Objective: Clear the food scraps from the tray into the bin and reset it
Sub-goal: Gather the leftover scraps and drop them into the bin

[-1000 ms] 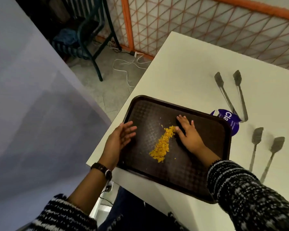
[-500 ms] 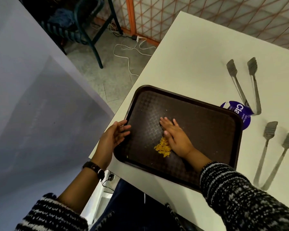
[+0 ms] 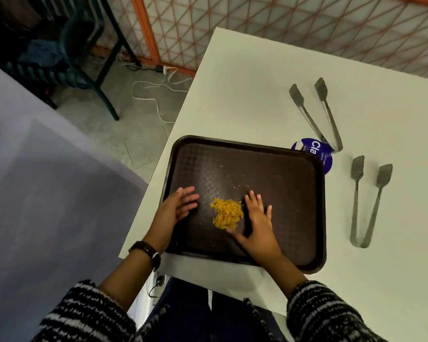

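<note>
A dark brown tray (image 3: 282, 169) lies on the white table (image 3: 245, 95) near its left edge. A small heap of yellow food scraps (image 3: 226, 213) sits in the tray's near left part. My right hand (image 3: 256, 223) lies flat on the tray, fingers spread, its edge and thumb against the heap's right side. My left hand (image 3: 176, 209) is open over the tray's left rim, fingers pointing toward the heap, a short gap from it. A few tiny crumbs are scattered further back on the tray.
Two metal tongs (image 3: 316, 114) (image 3: 366, 201) lie on the table right of the tray. A round purple lid (image 3: 314, 154) is partly under the tray's far right corner. A grey surface (image 3: 47, 193) fills the left. A dark chair (image 3: 84, 45) and white cables (image 3: 153, 95) are on the floor beyond.
My right hand has swept the scraps from a long streak into a compact heap nearer the tray's front left. My left hand has moved in over the left rim.
</note>
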Demonstrator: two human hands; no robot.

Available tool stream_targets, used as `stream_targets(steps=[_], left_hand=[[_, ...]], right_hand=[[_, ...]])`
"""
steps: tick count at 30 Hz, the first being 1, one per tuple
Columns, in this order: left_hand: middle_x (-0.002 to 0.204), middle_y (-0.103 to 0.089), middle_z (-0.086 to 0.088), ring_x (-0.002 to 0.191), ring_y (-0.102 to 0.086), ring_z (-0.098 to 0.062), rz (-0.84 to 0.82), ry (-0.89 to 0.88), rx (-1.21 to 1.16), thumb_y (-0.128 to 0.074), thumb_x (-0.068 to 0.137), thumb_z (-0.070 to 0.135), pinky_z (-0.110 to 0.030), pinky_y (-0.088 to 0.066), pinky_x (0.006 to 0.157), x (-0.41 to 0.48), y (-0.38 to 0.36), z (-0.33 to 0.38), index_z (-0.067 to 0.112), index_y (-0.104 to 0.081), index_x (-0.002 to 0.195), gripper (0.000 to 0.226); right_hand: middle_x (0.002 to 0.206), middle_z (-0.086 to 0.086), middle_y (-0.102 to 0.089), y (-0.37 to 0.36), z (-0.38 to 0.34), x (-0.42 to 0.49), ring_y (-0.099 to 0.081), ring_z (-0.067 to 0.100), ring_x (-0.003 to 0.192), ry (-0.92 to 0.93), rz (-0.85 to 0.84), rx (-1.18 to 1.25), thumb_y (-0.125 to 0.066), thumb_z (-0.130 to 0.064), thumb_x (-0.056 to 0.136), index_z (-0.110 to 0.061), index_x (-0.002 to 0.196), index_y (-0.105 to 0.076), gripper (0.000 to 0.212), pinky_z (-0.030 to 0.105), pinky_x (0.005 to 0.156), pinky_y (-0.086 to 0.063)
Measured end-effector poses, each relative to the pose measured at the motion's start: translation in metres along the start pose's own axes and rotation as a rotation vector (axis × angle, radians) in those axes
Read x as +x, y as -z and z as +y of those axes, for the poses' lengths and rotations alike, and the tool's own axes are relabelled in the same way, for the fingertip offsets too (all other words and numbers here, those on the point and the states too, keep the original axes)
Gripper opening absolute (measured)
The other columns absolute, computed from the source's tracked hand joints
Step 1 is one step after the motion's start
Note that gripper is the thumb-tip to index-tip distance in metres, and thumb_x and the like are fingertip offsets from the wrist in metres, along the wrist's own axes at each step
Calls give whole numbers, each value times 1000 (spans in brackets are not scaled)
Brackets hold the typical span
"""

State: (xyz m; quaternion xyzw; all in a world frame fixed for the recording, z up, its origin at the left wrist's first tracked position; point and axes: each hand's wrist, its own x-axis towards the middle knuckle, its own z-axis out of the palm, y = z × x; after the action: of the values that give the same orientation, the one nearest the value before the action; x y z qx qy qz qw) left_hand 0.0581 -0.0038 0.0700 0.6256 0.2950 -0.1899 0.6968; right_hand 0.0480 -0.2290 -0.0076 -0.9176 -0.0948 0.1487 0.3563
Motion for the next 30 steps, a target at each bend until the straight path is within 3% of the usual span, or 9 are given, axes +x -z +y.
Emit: stream_targets(steps=[4, 9, 17, 20, 23, 26, 30], left_hand=[[113, -66, 3, 105, -61, -11, -79, -15, 78, -25, 98, 39, -27, -43, 93, 7, -13, 7, 33, -60, 107, 37], [111, -67, 6, 104, -62, -11, -120, -30, 143, -27, 98, 39, -27, -43, 94, 9, -21, 16, 32, -61, 107, 36], [110, -65, 4, 104, -59, -10, -184, -36, 206, -27, 99, 34, -24, -40, 94, 12, -22, 15, 27, -59, 109, 34], [116, -63, -1, 109, -56, -12, -173, -58, 229, -29, 99, 28, -28, -40, 98, 18, -25, 11, 24, -58, 111, 32], [121, -58, 4, 119, -51, -13, -154, -147, 271, -38, 97, 23, -32, -36, 107, 22, -26, 0, 29, -56, 113, 24], [142, -39, 5, 133, -33, -9, -185, -387, 607, -51, 93, 22, -30, -25, 112, 27, -28, -20, 35, -39, 133, 44], [158, -12, 1, 146, -5, -16, -344, -695, 1169, -48, 86, 48, -33, 6, 116, 44, -41, -52, 27, -11, 148, 75]], right_hand=[[156, -8, 16, -14, -3, -6, 24, 8, 141, -56, -45, -117, -54, -77, 63, -24, 149, 6, 118, 36, 111, 22], [153, -2, 24, -31, -15, 6, 26, 14, 141, -170, 55, -143, -66, -68, 62, -19, 149, 7, 123, 37, 111, 23], [152, -9, 21, -49, -39, 23, 16, 7, 139, -75, 89, 78, -63, -31, 85, -21, 149, -4, 88, 34, 117, 2], [153, -9, 18, -46, -36, 16, 11, 9, 141, -84, 130, 66, -60, -35, 87, -21, 149, -5, 84, 31, 116, 6], [156, -3, 3, -41, -34, 5, 2, 12, 145, -173, 263, 108, -56, -36, 89, -15, 148, -13, 76, 24, 115, 12], [154, -6, -12, -35, -36, -10, -3, 13, 146, -300, 422, 184, -42, -30, 97, -14, 148, -19, 58, 16, 112, 16], [155, -2, -22, -25, -35, -31, -2, 9, 146, -357, 495, 209, -34, -30, 99, -16, 148, -20, 53, 15, 112, 16]])
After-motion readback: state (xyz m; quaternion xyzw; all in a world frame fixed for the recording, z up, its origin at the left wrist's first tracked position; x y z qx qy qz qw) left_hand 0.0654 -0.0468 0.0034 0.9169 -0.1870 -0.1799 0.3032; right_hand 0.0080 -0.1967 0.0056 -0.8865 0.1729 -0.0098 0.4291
